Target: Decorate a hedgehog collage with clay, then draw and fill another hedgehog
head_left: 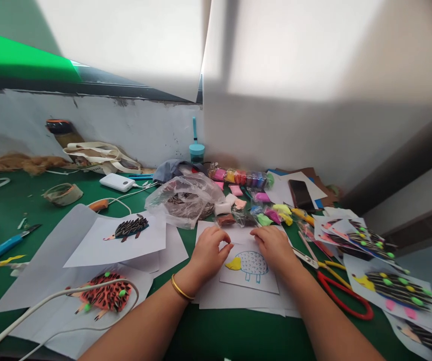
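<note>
A small white card (251,273) bears a blue-outlined hedgehog drawing with a yellow clay head (234,263). It lies on larger white sheets (216,296). My left hand (211,248), with a gold bangle at the wrist, rests at the card's upper left; its thumb and forefinger are bent close together, with no object visible between them. At the card's upper right is my right hand (272,245), its fingers curled down toward the paper and their grip hidden. Packets of coloured clay (272,215) lie just beyond both hands.
Red-handled scissors (345,296) lie right of my right forearm, near finished hedgehog cards (396,288). On the left are more hedgehog pictures (131,228), a white cable (23,321) and a blue cutter (5,250). A plastic bag (181,200) and phone (300,194) lie farther back.
</note>
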Tool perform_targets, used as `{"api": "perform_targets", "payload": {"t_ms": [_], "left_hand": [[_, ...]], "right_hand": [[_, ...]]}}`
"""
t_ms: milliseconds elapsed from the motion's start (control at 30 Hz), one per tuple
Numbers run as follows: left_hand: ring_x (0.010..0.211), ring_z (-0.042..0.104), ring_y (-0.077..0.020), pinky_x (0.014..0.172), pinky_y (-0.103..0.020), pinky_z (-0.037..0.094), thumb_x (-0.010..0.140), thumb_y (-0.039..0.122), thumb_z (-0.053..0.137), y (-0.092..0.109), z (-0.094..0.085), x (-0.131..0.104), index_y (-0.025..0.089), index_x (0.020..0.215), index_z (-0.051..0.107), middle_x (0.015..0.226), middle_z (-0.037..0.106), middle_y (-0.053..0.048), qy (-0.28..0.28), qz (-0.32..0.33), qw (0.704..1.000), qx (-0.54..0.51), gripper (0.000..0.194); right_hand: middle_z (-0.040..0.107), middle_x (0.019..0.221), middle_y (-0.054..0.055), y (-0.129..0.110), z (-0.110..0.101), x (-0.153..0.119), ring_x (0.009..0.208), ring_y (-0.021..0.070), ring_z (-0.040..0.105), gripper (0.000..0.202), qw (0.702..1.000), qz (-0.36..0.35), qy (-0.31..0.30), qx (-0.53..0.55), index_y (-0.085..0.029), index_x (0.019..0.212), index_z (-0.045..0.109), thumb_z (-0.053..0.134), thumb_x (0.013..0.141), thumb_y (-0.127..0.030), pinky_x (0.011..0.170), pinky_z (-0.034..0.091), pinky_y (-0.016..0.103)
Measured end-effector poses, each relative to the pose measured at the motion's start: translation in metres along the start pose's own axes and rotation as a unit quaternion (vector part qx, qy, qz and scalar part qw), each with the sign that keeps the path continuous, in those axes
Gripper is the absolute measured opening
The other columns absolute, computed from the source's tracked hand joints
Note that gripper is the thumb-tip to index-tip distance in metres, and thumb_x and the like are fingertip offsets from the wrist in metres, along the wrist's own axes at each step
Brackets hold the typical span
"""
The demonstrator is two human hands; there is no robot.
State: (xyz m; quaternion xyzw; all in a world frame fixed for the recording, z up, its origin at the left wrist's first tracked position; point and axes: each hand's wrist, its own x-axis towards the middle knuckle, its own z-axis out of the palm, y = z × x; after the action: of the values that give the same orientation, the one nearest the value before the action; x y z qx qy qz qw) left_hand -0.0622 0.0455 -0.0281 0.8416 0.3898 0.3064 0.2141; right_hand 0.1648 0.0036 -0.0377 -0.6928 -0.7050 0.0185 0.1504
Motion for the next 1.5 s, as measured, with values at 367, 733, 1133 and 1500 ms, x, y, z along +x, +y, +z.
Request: {"api": "perform_targets", "payload": {"t_ms": [367, 733, 1133, 1500], "left_hand": [[0.089, 0.061, -0.0190, 0.081, -0.033, 0.043, 0.085, 0.022, 0.065, -0.002, 0.005, -0.003, 0.020, 0.088, 0.070, 0.091, 0.070, -0.002, -0.104, 0.029, 0.994, 0.014, 0.006], [0.082, 0.064, -0.0193, 0.075, -0.032, 0.043, 0.083, 0.022, 0.065, -0.006, 0.008, -0.002, 0.021, 0.087, 0.072, 0.086, 0.073, -0.003, -0.128, 0.047, 0.988, 0.073, 0.009], [0.085, 0.066, -0.0210, 0.077, -0.034, 0.044, 0.083, 0.022, 0.065, 0.001, 0.005, -0.004, 0.020, 0.086, 0.073, 0.088, 0.074, -0.004, -0.137, 0.048, 0.985, 0.093, 0.008], [0.086, 0.066, -0.0212, 0.079, -0.033, 0.045, 0.088, 0.017, 0.056, -0.010, 0.007, 0.000, 0.021, 0.092, 0.071, 0.089, 0.073, -0.005, -0.098, 0.049, 0.989, 0.097, 0.015]], "right_hand": [[0.071, 0.108, 0.006, 0.023, -0.023, -0.010, 0.105, 0.0248, 0.058, 0.031, 0.990, 0.023, -0.137, 0.001, -0.028, 0.115, 0.068, 0.053, 0.089, -0.023, 0.084, 0.036, 0.035], [0.069, 0.115, 0.006, 0.014, -0.018, -0.009, 0.111, 0.0262, 0.055, 0.040, 0.985, 0.004, -0.169, -0.031, -0.030, 0.124, 0.062, 0.044, 0.091, -0.017, 0.090, 0.032, 0.039], [0.068, 0.091, 0.004, 0.012, -0.036, -0.012, 0.092, 0.0209, 0.057, 0.014, 0.983, -0.011, -0.181, -0.019, -0.022, 0.081, 0.066, 0.053, 0.087, -0.019, 0.076, 0.031, 0.032], [0.067, 0.092, 0.005, 0.007, -0.017, -0.002, 0.092, 0.0218, 0.057, 0.014, 0.993, 0.055, -0.090, -0.061, -0.021, 0.084, 0.062, 0.051, 0.092, -0.021, 0.071, 0.029, 0.032]]}}
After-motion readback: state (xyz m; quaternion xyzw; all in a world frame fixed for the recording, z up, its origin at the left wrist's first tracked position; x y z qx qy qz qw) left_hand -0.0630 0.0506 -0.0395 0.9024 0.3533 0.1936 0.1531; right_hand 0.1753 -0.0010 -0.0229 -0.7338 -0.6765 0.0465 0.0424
